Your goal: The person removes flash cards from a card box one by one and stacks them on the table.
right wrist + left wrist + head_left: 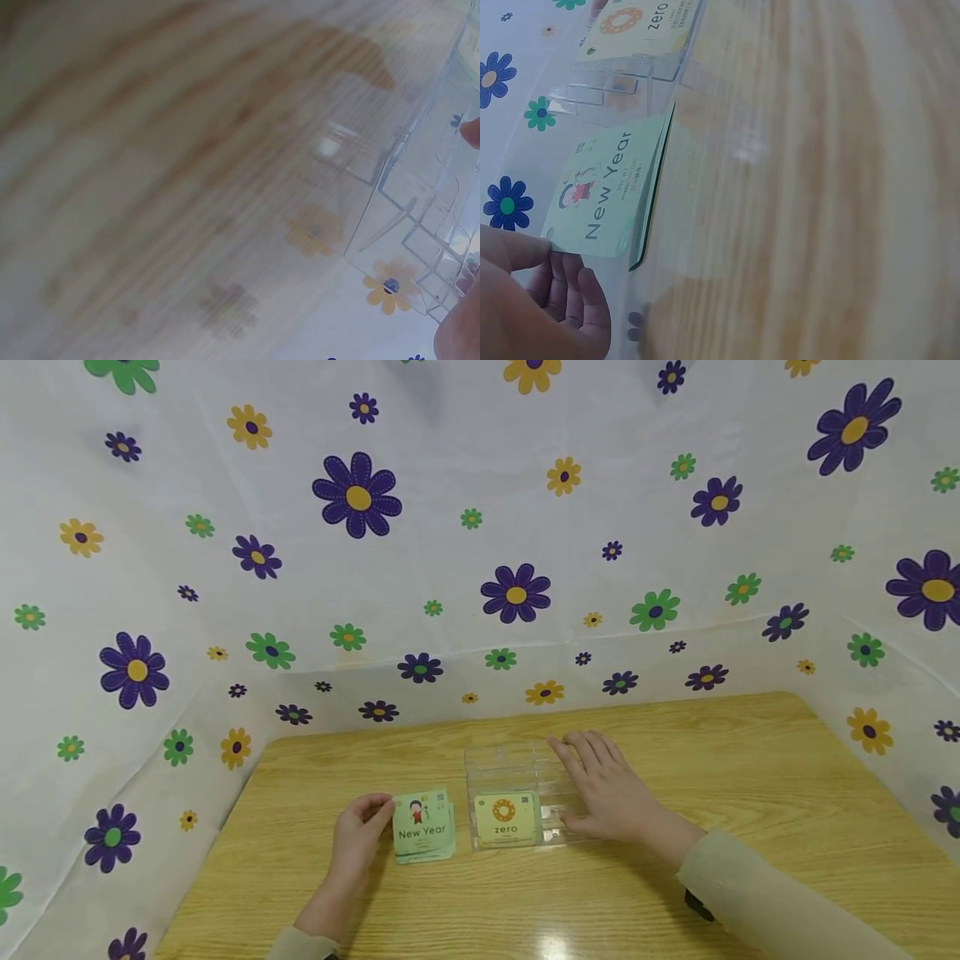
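In the head view my left hand (360, 835) pinches the left edge of a green "New Year" card (422, 814), between thumb and fingers. The left wrist view shows that card (600, 187) tilted over more green cards (654, 202). To its right is a clear plastic holder (501, 760), with yellow cards in its left compartment. A "zero" card (506, 817) with an orange ring picture lies uppermost there. My right hand (607, 789) rests over the holder's right part, fingers fairly straight and thumb spread toward the near side. Part of the holder is hidden beneath it.
The wooden table (675, 910) extends around the holder and cards. A white cloth with a flower print (450, 568) hangs behind the table and along both its sides.
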### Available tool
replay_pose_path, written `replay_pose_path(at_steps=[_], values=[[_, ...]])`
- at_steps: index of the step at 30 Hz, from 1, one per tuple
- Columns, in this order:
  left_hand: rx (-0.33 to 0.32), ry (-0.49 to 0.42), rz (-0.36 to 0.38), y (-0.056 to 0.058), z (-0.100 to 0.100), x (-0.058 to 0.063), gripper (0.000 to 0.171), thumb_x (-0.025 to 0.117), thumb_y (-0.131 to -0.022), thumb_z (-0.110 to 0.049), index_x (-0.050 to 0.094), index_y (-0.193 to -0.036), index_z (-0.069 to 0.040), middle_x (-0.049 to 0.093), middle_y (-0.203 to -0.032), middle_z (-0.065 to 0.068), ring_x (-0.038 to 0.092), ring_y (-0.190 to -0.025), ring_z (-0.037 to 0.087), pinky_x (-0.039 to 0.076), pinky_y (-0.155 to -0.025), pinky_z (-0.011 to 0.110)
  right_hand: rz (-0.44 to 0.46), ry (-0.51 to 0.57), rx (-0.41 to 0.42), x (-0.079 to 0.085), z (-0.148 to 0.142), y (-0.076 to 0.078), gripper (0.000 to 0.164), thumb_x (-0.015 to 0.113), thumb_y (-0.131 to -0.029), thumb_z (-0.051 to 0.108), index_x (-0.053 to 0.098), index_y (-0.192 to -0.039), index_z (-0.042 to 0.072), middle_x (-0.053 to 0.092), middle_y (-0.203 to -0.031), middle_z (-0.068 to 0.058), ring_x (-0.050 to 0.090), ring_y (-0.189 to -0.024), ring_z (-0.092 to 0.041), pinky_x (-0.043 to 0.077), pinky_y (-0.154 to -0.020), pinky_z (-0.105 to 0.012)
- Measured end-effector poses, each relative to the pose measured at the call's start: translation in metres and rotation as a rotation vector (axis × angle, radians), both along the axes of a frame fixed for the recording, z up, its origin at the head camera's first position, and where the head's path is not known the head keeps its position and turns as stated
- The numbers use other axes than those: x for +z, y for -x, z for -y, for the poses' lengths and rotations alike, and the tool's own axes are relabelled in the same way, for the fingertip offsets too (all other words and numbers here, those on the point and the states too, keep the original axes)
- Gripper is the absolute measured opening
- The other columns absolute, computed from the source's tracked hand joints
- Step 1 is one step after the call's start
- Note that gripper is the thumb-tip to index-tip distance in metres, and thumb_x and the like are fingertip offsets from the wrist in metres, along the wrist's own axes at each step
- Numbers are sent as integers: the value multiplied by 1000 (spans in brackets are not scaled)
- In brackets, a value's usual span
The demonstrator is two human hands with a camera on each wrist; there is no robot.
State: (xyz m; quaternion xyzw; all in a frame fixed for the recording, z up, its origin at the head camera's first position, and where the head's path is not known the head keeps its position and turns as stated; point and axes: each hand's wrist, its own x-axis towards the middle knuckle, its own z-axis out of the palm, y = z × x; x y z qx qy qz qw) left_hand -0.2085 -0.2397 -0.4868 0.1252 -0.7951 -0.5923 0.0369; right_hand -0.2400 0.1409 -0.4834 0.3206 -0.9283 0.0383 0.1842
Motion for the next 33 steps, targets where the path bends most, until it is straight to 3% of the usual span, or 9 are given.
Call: replay_pose_path(at_steps=[8, 33], values=[[-15, 62, 14, 5, 2, 1, 26, 62, -107, -9, 65, -124, 10, 70, -114, 15, 57, -93, 5, 52, -78, 11, -4, 10, 1, 2, 0, 2, 112, 81, -81, 54, 26, -165, 5, 43, -154, -22, 42, -145, -42, 32, -127, -60], [-48, 99, 35, 7, 5, -6, 24, 66, -105, -9, 67, -122, 7, 70, -113, 13, 57, -93, 9, 51, -76, 17, 5, 9, 1, -2, 0, 2, 112, 79, -82, 55, 24, -166, 7, 42, -154, -21, 42, -145, -42, 32, -127, -60]])
